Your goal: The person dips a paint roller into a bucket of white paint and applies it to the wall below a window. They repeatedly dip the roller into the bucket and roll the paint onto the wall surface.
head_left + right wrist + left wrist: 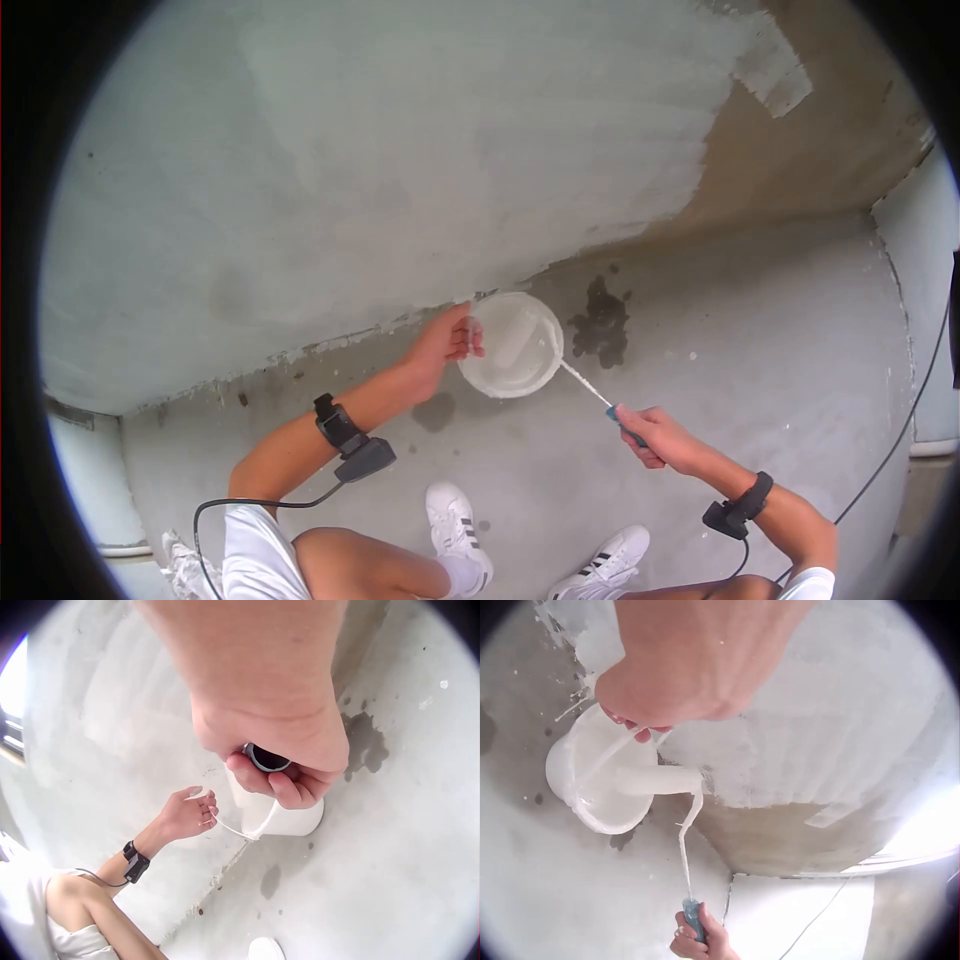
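A white paint bucket (552, 365) stands against the foot of the wall, with white paint inside. My left hand (443, 342) holds its thin bail handle (604, 759), the fingers curled at the rim's left side. In my right hand (660, 440) is the blue-green grip (693, 919) of a paint roller, and its paint-coated metal rod runs toward the bucket. The white roller sleeve (660, 780) lies over the bucket's mouth in the left wrist view. Seen from the right wrist, the grip's round dark end (270, 758) shows within the curled fingers.
The wall (430, 150) bears pale, wet-looking paint, with a bare brown patch (780, 150) at the right. A dark wet stain (602, 322) marks the grey floor beside the bucket. White shoes (455, 525) stand below, and a black cable (925, 385) hangs at the right.
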`<state>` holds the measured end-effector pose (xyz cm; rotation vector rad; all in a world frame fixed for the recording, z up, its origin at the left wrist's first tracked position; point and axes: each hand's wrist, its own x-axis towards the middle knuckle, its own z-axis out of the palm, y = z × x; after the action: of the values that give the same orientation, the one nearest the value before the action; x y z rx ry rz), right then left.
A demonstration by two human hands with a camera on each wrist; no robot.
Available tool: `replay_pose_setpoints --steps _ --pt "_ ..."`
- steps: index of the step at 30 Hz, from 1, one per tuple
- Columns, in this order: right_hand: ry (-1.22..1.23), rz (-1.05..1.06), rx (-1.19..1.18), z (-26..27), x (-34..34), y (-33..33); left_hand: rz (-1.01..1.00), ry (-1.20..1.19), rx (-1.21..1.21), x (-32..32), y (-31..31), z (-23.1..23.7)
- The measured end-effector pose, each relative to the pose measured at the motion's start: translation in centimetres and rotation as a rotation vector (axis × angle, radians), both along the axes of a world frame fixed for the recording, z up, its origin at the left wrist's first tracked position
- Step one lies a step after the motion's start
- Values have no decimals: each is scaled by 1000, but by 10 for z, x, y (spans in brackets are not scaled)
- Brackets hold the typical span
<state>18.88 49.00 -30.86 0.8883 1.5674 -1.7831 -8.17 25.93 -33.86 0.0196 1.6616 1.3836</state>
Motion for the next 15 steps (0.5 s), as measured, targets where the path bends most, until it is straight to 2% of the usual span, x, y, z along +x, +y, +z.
replay_pose_setpoints --steps 2,9,14,15 --pt "-8 4 9 7 -6 -7 -56 -19 30 2 3 -1" --pt "-102 -29 -52 39 -15 -3 102 -75 -207 24 19 7" --pt "-109 -128 -165 23 -8 -8 37 -72 -257 20 33 30" --pt "-97 -122 -140 26 -7 -8 79 -68 -279 23 39 41"
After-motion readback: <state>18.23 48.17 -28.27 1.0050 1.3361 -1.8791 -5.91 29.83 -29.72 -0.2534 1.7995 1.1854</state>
